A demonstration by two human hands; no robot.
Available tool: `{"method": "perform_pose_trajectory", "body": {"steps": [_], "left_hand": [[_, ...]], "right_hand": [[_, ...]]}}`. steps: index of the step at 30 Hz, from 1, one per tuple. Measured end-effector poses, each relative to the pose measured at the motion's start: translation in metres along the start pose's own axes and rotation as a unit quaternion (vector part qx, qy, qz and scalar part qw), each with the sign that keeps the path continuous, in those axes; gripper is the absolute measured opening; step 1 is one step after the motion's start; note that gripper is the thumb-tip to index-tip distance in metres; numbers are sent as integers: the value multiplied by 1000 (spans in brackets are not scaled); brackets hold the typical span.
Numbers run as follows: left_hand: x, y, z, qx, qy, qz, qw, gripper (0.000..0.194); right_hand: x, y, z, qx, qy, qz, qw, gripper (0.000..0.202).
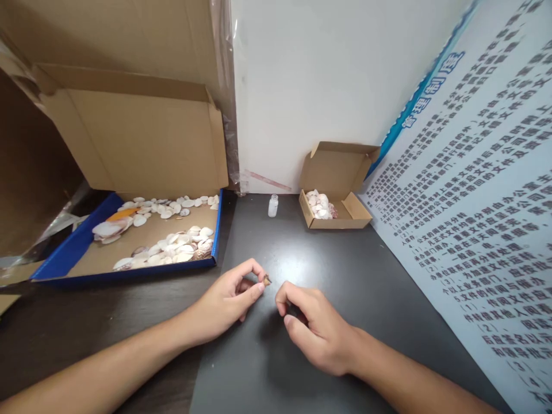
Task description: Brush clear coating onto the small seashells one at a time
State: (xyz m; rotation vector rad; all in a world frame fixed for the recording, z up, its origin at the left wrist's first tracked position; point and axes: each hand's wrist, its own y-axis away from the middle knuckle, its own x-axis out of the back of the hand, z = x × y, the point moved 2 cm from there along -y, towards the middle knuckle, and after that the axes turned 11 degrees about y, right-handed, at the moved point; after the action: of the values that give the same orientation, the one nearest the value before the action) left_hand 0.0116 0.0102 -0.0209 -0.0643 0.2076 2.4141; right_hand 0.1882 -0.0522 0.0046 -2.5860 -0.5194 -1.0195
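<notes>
My left hand is closed, with a small brown seashell pinched between thumb and index finger above the dark tabletop. Just to the right of that shell, my right hand hovers with its fingers loosely curled. A slight gap shows between its thumb and index fingertip, and nothing is visible in it; the other fingers are mostly hidden. Beyond both hands stands a small clear glass bottle, upright, with whitish contents.
At the left lies an open blue-edged cardboard box holding white seashells in groups. A smaller open cardboard box with pale shells sits at the back right. A printed board leans along the right side; a white panel stands behind.
</notes>
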Motion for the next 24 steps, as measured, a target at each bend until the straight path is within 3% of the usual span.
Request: {"method": "perform_pose_trajectory", "body": {"steps": [2,8,13,19,24], "left_hand": [[0,0,0,4,-2,0,1000,30],[-1,1,2,8,-10,9,1000,29],[-1,1,3,18,-19,8,1000,30],[0,1,2,18,-31,8,999,29],[-1,0,3,17,-28,9,999,30]], "right_hand": [[-1,1,-1,10,-5,-15,1000,9],[0,-2,3,-57,29,-3,998,10],[-1,0,-1,3,6,-18,1000,10],[2,-4,5,-68,28,22,997,9],[1,-1,3,-25,3,14,1000,9]]}}
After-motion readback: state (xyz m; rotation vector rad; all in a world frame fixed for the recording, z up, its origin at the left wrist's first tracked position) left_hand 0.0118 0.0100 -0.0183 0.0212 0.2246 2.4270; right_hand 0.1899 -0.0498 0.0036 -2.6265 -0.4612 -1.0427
